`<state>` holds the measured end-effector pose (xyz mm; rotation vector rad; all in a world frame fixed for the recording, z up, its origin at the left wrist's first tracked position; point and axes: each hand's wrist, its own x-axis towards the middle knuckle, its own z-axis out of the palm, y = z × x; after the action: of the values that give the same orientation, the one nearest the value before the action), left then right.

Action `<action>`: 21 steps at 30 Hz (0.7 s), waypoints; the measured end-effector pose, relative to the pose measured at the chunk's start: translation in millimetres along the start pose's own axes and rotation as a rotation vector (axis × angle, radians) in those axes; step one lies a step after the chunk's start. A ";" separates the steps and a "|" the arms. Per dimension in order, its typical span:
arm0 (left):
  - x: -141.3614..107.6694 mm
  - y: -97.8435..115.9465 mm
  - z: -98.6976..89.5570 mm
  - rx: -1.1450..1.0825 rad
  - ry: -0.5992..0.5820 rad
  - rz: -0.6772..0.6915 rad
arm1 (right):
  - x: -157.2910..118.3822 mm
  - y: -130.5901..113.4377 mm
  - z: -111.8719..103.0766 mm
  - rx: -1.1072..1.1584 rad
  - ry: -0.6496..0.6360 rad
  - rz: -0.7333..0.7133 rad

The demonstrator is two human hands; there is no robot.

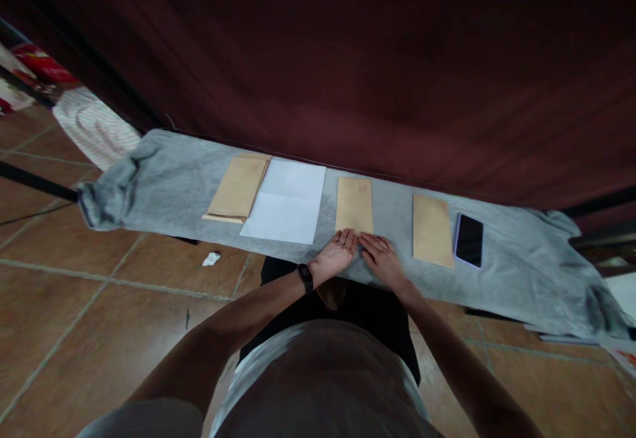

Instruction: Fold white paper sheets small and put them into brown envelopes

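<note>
A tan paper envelope (354, 203) lies lengthwise on the grey cloth, with a small reddish mark near its far right corner. At its near end my left hand (338, 251) is closed on the edge, fingers bent, with a black band on the wrist. My right hand (381, 257) grips the same end from the right, its fingertips almost meeting the left ones. The hands hide the envelope's near edge. Left of it lies a white sheet of paper (288, 203) with a crease across it, beside a stack of tan envelopes (239, 186).
To the right are another tan envelope (432, 231) and a phone (469, 240) with a dark screen and pale purple case. The narrow table's grey cloth (163, 179) is wrinkled at both ends. A dark red curtain (348, 60) hangs behind. White crumpled paper (211, 259) lies on the tiled floor.
</note>
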<state>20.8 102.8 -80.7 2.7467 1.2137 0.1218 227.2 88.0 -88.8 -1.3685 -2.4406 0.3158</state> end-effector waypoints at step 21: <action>-2.2 -9.5 -21.3 0.068 0.127 0.016 | 18.3 -14.5 0.3 -0.083 0.092 0.141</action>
<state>9.6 109.4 -61.3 2.8460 1.2482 0.2648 206.8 96.2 -81.0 -1.5583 -2.3119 0.1824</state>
